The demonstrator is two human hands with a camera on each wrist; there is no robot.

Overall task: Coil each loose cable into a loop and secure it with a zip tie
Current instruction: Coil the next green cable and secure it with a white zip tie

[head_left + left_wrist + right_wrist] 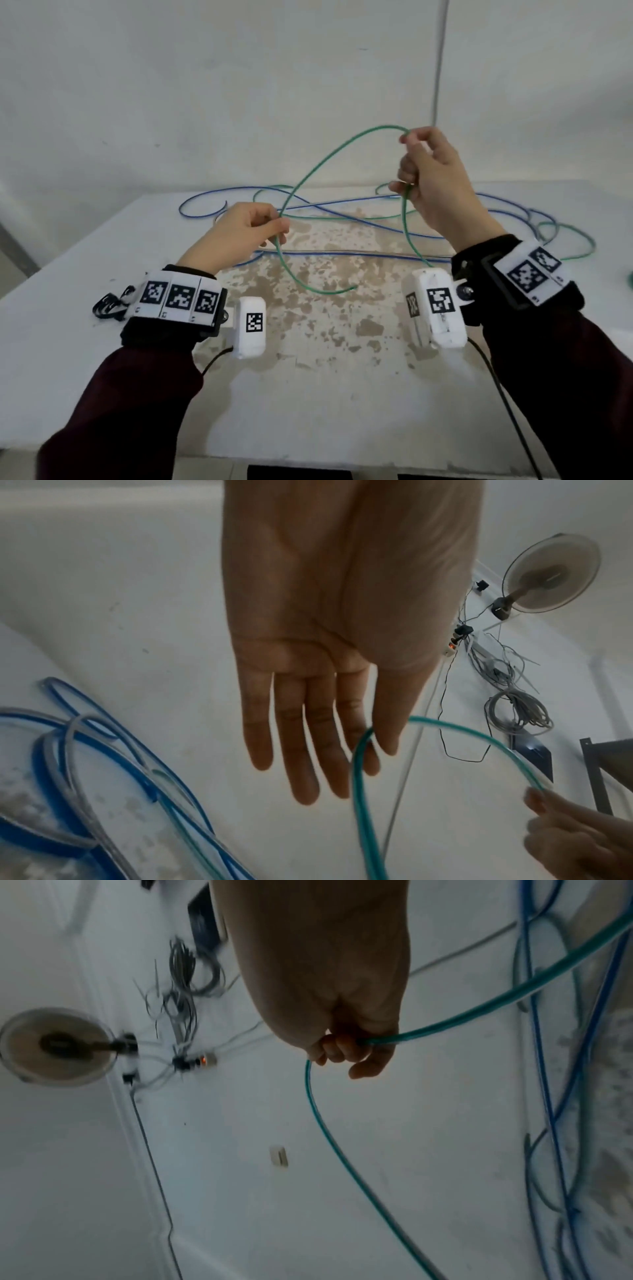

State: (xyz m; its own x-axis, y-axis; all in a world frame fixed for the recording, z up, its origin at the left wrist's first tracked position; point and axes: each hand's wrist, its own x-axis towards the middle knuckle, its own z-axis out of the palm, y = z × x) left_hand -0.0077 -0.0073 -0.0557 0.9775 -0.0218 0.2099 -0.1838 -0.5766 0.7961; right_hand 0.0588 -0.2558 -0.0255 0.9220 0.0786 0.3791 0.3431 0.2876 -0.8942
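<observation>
I see a pale grey surface (102, 359) with its coating worn away in brown mottled patches across the middle, pushed against a plain off-white wall (205, 85). In the wrist views, a round pedestal fan (551, 574) and a bundle of thin grey wires (517, 710) appear beyond my hands.

The thin, glossy green cable (329, 154) rises off the surface in one open arc between my hands. My left hand (236, 236), at about nine o'clock, pinches it between thumb and forefinger; the other fingers (301, 750) lie straight and close together. My right hand (435, 185), at about two o'clock and higher, has its fingers (335, 1050) curled around the same cable at the top of the arc. A free end curves down onto the worn patch near the centre.

Smooth blue cables (219, 195) sprawl in loose overlapping loops along the far edge, from eleven to three o'clock, with more green cable tangled through them.
</observation>
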